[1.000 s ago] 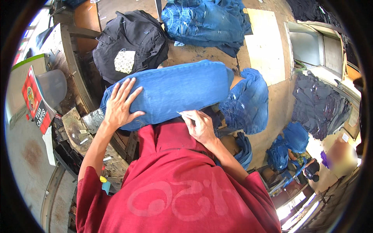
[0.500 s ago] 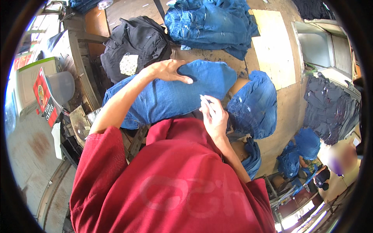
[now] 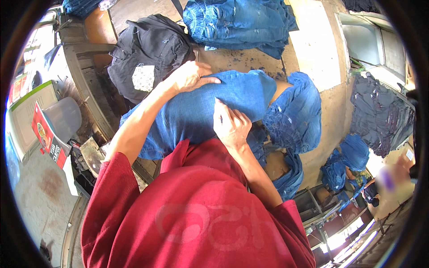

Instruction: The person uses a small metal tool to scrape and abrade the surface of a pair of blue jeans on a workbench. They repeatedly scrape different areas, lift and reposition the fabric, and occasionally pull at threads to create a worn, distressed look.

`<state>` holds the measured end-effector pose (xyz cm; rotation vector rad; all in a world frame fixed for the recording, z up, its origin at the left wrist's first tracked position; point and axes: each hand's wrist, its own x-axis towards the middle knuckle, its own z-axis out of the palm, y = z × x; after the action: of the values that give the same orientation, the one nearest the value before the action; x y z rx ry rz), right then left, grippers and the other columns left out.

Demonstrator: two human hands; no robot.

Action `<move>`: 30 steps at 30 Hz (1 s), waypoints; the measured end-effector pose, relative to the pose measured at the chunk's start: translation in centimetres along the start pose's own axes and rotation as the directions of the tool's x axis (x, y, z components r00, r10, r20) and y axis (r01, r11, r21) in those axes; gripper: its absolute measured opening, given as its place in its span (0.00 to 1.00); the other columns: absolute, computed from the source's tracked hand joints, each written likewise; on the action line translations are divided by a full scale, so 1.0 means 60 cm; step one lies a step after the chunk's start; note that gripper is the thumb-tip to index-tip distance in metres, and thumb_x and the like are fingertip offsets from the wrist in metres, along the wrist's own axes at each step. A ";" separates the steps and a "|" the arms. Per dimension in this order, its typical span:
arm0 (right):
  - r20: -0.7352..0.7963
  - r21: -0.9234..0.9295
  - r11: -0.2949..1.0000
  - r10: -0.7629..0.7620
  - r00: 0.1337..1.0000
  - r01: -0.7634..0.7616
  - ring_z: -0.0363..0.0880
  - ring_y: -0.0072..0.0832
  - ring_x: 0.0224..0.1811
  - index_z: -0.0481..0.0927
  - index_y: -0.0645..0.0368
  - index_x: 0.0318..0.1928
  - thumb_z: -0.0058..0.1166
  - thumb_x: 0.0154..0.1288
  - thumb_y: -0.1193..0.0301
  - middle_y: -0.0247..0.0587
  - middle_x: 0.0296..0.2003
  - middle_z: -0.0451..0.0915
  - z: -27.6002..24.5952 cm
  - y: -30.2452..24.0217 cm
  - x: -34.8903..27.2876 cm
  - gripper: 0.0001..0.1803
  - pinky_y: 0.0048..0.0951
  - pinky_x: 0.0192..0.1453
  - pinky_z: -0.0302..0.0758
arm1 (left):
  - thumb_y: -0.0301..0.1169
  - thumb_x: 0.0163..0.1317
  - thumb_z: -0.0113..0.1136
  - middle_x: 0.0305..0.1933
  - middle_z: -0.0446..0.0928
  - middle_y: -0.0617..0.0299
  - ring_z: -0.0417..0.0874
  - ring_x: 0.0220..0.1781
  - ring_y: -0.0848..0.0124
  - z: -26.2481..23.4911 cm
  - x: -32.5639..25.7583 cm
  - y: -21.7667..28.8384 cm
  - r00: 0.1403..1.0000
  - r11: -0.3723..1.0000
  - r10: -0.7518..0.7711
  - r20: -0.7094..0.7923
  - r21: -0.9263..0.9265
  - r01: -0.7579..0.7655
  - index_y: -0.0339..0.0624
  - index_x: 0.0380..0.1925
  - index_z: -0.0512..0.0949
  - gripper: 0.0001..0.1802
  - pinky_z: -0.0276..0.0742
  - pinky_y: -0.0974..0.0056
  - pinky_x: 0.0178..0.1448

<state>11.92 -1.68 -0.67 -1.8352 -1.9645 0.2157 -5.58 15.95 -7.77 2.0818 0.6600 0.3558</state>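
Note:
A blue denim trouser leg [image 3: 201,111] is stretched over a rounded form in front of me, with the rest of the jeans [image 3: 295,116] bunched at its right end. My left hand [image 3: 190,76] lies flat on the top of the leg, fingers pointing right. My right hand [image 3: 230,125] rests on the near side of the leg, fingers curled around a thin white object, perhaps chalk, pressed to the denim. My red sleeves fill the lower picture.
A black garment with a white patch [image 3: 147,53] lies behind the leg. A pile of blue jeans [image 3: 241,20] sits further back. Dark jeans [image 3: 380,114] are stacked at right. A grey bin [image 3: 65,118] and a red box [image 3: 47,140] stand at left.
My left hand has slid from the leg's left end up across its top toward the right. My right hand has stayed on the near side of the denim.

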 end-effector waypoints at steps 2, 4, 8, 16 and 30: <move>0.012 -0.015 1.000 0.007 1.000 -0.007 0.79 0.27 0.21 0.90 0.51 0.53 0.67 0.67 0.70 0.27 0.22 0.80 0.007 -0.001 0.008 0.14 0.32 0.28 0.76 | 0.48 0.75 0.67 0.33 0.80 0.47 0.86 0.38 0.44 0.002 0.000 -0.003 1.000 1.000 -0.004 -0.006 0.022 0.004 0.33 0.30 0.83 0.26 0.81 0.46 0.44; 0.025 -0.023 1.000 0.012 1.000 -0.011 0.79 0.27 0.21 0.90 0.51 0.53 0.67 0.67 0.70 0.26 0.22 0.80 0.014 -0.002 0.013 0.15 0.32 0.29 0.76 | 0.48 0.74 0.67 0.32 0.80 0.48 0.85 0.38 0.44 0.003 0.000 -0.004 1.000 1.000 0.000 0.000 0.015 0.000 0.33 0.30 0.83 0.26 0.81 0.47 0.44; 0.069 -0.030 0.999 0.012 0.998 -0.010 0.79 0.28 0.21 0.90 0.50 0.54 0.67 0.67 0.70 0.26 0.21 0.79 0.009 -0.004 -0.002 0.15 0.32 0.29 0.77 | 0.49 0.74 0.68 0.31 0.79 0.48 0.85 0.37 0.45 0.005 -0.001 -0.005 1.000 0.999 -0.014 -0.007 0.047 0.015 0.33 0.29 0.82 0.27 0.81 0.47 0.44; 0.129 0.032 0.998 0.053 0.990 -0.057 0.83 0.29 0.21 0.92 0.53 0.48 0.69 0.65 0.76 0.32 0.26 0.87 -0.061 -0.010 -0.054 0.12 0.32 0.28 0.78 | 0.53 0.74 0.66 0.31 0.82 0.50 0.87 0.38 0.45 0.004 0.001 0.000 0.999 0.998 -0.044 -0.024 0.036 0.045 0.37 0.29 0.84 0.27 0.84 0.48 0.44; 0.079 -0.056 0.998 -0.021 0.997 0.026 0.80 0.27 0.21 0.91 0.51 0.48 0.69 0.65 0.74 0.27 0.24 0.84 0.000 0.003 0.015 0.11 0.31 0.28 0.79 | 0.50 0.74 0.67 0.32 0.81 0.50 0.86 0.37 0.46 0.012 -0.002 0.001 0.997 0.999 -0.052 -0.065 -0.007 0.052 0.34 0.31 0.85 0.26 0.82 0.48 0.44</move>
<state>12.05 -0.78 -0.56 -1.8644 -2.0644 0.2295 -5.31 15.34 -8.12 2.0514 0.7497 0.3969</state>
